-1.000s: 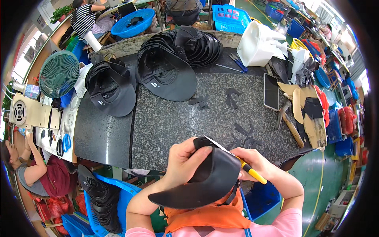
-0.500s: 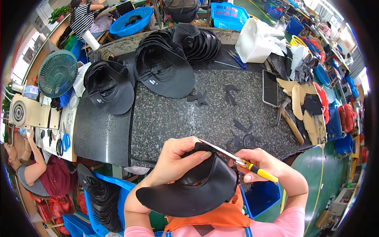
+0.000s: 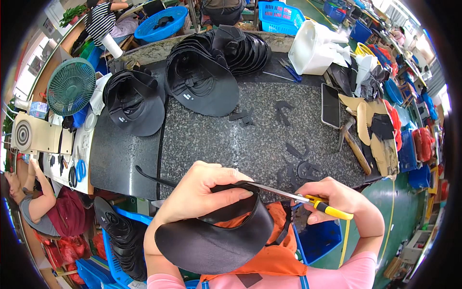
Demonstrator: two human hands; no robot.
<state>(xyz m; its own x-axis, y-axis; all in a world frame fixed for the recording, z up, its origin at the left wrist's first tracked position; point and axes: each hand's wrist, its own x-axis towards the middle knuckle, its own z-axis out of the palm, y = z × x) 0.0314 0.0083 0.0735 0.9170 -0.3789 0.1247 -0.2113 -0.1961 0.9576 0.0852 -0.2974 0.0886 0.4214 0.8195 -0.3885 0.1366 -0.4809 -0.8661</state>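
Observation:
My left hand (image 3: 207, 190) pinches the upper edge of a black leather shoe upper (image 3: 214, 241), thumb in front and fingers behind. Its broad, rounded front hangs low against my orange apron (image 3: 274, 269). A narrow black strip (image 3: 154, 178) sticks out to the left behind the left hand. My right hand (image 3: 325, 195) grips scissors (image 3: 317, 204) with yellow and black handles. Their blades point left, with the tips at the upper's edge beside my left thumb. Whether they are cutting into it cannot be made out.
Stacks of black uppers (image 3: 202, 86) stand at the table's far side. Dark scraps (image 3: 308, 169), a phone (image 3: 330, 106) and a hammer (image 3: 356, 147) lie on the speckled tabletop. Blue bins flank me. A co-worker (image 3: 43, 209) sits at a sewing machine (image 3: 36, 136) on the left.
The upper has shifted left and tilted with my left hand. My right hand and the scissors have moved slightly right. The narrow strip now juts out at the left.

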